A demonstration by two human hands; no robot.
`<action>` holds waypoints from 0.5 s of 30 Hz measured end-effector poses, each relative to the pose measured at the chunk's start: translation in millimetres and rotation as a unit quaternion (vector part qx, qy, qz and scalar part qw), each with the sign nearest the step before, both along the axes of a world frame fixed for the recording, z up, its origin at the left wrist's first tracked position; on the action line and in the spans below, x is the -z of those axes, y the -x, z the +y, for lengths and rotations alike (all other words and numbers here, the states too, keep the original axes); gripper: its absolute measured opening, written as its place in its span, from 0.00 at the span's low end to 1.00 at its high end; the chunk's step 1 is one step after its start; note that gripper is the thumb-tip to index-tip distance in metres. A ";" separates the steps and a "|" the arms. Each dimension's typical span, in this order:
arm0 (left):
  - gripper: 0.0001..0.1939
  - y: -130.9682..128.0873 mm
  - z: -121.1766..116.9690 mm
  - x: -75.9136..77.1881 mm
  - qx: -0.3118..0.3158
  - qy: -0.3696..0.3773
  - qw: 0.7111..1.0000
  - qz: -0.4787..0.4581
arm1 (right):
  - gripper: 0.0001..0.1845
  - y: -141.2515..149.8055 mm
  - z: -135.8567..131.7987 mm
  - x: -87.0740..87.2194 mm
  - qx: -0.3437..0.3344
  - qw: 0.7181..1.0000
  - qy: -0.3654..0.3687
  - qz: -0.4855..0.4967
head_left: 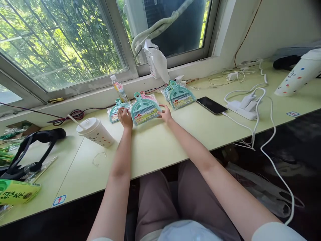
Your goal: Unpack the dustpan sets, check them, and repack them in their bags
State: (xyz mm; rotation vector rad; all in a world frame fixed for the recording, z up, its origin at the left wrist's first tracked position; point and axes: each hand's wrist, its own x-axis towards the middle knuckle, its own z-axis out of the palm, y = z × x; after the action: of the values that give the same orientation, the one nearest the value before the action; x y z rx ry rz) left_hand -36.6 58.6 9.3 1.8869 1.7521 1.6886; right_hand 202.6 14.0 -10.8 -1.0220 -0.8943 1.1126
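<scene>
Several mini dustpan and brush sets in clear wrap lie toward the back of the table. My right hand (165,114) pinches the right edge of the middle set (145,111), which is turquoise with a yellow label. At that set's left edge is my left hand (125,118), its fingers bent and closed in. It also covers part of a smaller-looking turquoise set (114,111); which edge its fingertips grip is hard to see. A pink set (149,97) shows behind the middle one. More turquoise sets (180,95) are stacked to the right.
A white lidded cup (96,132) with a straw stands left, near a black headset-like frame (35,150) and a green packet (18,192). A bottle (119,88) stands behind. Rightward are a phone (212,105), a power strip (242,108) with cables, and another cup (298,75).
</scene>
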 end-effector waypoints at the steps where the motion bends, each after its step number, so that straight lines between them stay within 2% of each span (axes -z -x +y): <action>1: 0.15 -3.9 -4.6 -1.8 0.022 0.014 0.998 -0.064 | 0.24 -0.8 -3.5 -0.9 0.001 1.000 -0.004 0.009; 2: 0.21 -7.6 -9.2 -3.3 0.059 0.046 0.988 -0.133 | 0.23 -1.9 -6.6 -1.7 0.002 1.000 -0.007 0.016; 4: 0.30 -13.4 -18.6 -4.9 0.164 0.133 0.944 -0.252 | 0.21 -4.9 -11.8 -3.0 0.001 1.000 -0.010 0.014; 6: 0.32 -16.3 -28.7 -4.4 0.259 0.196 0.894 -0.308 | 0.20 -8.7 -17.1 -3.3 -0.018 1.000 -0.011 -0.010; 8: 0.25 -17.4 -39.4 -1.8 0.297 0.225 0.874 -0.312 | 0.21 -12.4 -24.1 -2.9 -0.038 0.997 -0.018 -0.065; 10: 0.22 -18.9 -49.7 1.6 0.285 0.238 0.874 -0.314 | 0.26 -14.9 -33.8 -2.9 -0.023 0.984 -0.042 -0.171; 12: 0.21 -22.2 -58.4 3.9 0.263 0.247 0.873 -0.327 | 0.31 -15.2 -46.0 -4.5 0.036 0.941 -0.095 -0.323; 14: 0.21 -26.9 -64.6 3.6 0.245 0.254 0.869 -0.347 | 0.34 -12.8 -58.4 -8.0 0.086 0.867 -0.158 -0.465; 15: 0.21 -29.2 -66.5 2.5 0.237 0.257 0.866 -0.358 | 0.32 -10.7 -63.7 -10.1 0.090 0.831 -0.183 -0.518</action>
State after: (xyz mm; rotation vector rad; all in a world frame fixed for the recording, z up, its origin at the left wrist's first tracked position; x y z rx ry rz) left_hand -7.4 -7.9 6.8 1.1063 1.1448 1.2975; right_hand 213.3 -49.7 -0.8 -1.3401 -1.7416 0.1083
